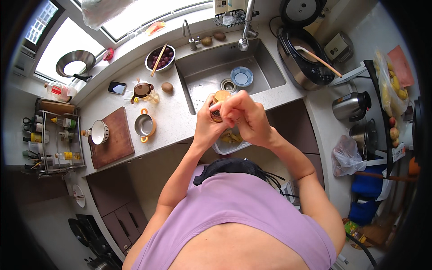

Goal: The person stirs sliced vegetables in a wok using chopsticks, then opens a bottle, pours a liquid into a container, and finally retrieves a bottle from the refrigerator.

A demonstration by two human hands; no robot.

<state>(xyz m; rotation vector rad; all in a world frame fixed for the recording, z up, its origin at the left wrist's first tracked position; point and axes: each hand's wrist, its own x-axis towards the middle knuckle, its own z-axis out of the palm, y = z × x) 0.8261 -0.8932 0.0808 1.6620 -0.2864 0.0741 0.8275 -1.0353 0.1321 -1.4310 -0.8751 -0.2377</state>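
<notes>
My left hand [210, 126] is wrapped around a small jar with an orange-gold lid [222, 96], held up over the front rim of the sink. My right hand [246, 118] is raised beside and partly over the jar, its fingers curled together; a small whitish thing shows by the fingers, but whether they hold it I cannot tell. Below both hands is a white-rimmed bin [233, 148] with yellowish peels in it. Behind the jar, a blue-and-white plate [241, 76] lies in the steel sink [206, 72], beside the drain.
Left on the counter are a steel bowl of dark round fruit [161, 57], a glass teapot [143, 90], a phone [117, 87], an orange-handled pot [145, 125] and a white bowl [100, 132] on a cutting board [116, 141]. An open rice cooker [303, 60] stands right.
</notes>
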